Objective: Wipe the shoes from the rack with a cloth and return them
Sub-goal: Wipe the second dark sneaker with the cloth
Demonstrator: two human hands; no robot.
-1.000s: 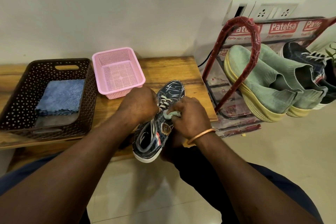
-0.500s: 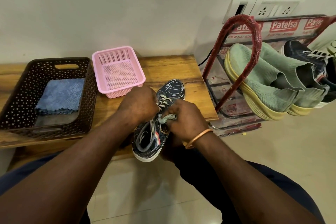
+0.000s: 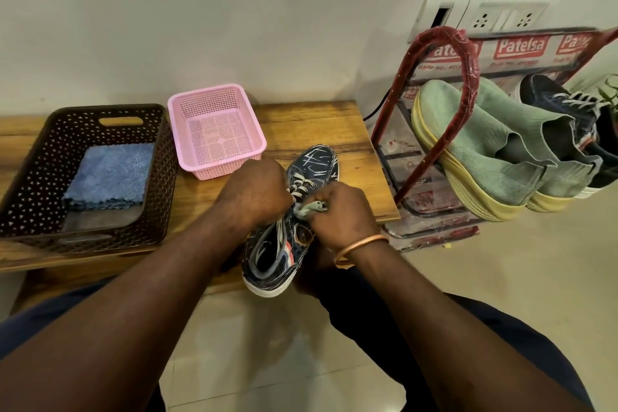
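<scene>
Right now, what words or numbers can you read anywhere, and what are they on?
"Patelsa": on the red label along the top of the shoe rack. The copies beside it are partly hidden or cut off.
"Regd No. 401": roughly what the small print under the labels says. The rest is blurred.
Badge on the dark shoe: too small to read.

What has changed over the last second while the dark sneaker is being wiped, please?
The right hand, gripping the pale cloth, rubbed it slightly toward the laces and back along the dark sneaker. Nothing was picked up or released. The left hand kept holding the sneaker on the wooden bench; the brown basket, pink basket and green shoes on the rack stayed put.
</scene>
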